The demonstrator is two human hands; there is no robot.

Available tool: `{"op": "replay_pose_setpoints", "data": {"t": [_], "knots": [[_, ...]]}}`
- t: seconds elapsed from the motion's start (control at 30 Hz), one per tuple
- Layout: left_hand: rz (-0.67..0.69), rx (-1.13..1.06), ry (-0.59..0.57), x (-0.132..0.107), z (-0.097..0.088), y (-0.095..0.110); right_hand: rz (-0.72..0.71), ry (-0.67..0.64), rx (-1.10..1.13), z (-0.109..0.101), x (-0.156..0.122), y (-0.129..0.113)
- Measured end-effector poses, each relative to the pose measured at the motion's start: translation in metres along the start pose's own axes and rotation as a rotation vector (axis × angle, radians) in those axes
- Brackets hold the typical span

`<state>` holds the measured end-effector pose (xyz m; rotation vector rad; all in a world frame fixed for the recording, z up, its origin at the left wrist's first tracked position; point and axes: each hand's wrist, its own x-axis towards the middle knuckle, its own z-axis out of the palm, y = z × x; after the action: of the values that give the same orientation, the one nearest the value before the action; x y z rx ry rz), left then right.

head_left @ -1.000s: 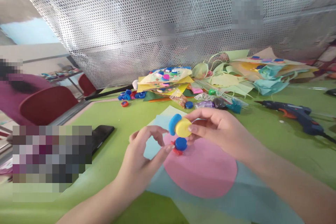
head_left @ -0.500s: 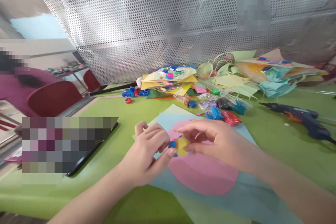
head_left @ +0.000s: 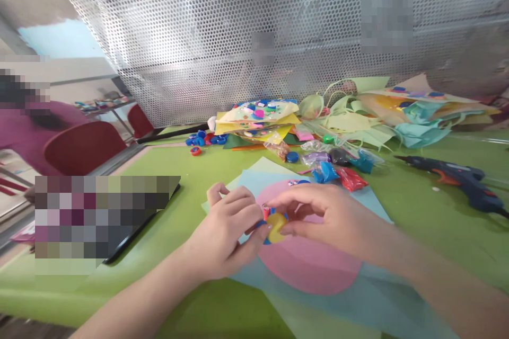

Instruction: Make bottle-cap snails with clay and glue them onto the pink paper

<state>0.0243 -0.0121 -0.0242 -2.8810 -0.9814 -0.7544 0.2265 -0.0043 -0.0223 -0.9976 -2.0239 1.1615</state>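
A round yellow piece (head_left: 276, 228), with the look of soft clay, sits among blue round caps (head_left: 265, 240) and a red bit over the left part of a pink paper circle (head_left: 314, 270). The circle lies on light blue paper (head_left: 379, 206). My left hand (head_left: 234, 233) pinches a blue cap at the yellow piece's left edge, its thumb against the yellow. From the other side, my right hand (head_left: 314, 212) grips the yellow piece between thumb and curled fingers. Those fingers partly hide the cluster, so I cannot tell whether it is lifted off the paper.
Small bags of coloured clay (head_left: 352, 179) lie behind the paper, with loose bottle caps (head_left: 207, 138) farther left. A glue gun (head_left: 457, 175) rests at right, a dark tablet-like object (head_left: 139, 228) at left. Decorated paper (head_left: 258, 122) is stacked by the perforated metal panel (head_left: 191, 53). A person sits beyond.
My left fingers have closed further over the blue cap, hiding more of it. My right hand has shifted slightly, uncovering more small pieces at the circle's top and a red bit by the yellow piece.
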Motion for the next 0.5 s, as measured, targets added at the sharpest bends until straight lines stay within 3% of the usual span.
{"op": "replay_pose_setpoints", "data": {"t": [0.23, 0.37, 0.5], "knots": [[0.017, -0.076, -0.021, -0.0007, -0.0037, -0.0023, -0.010, -0.022, -0.021, -0.0005, -0.0021, -0.0041], [-0.125, -0.151, 0.050, -0.0025, -0.0039, -0.0066, 0.003, -0.020, 0.044, -0.0005, -0.0015, -0.0036], [-0.242, -0.246, 0.002, -0.0024, -0.0006, -0.0061, 0.021, -0.041, 0.075, -0.0003, -0.0015, -0.0024]]}}
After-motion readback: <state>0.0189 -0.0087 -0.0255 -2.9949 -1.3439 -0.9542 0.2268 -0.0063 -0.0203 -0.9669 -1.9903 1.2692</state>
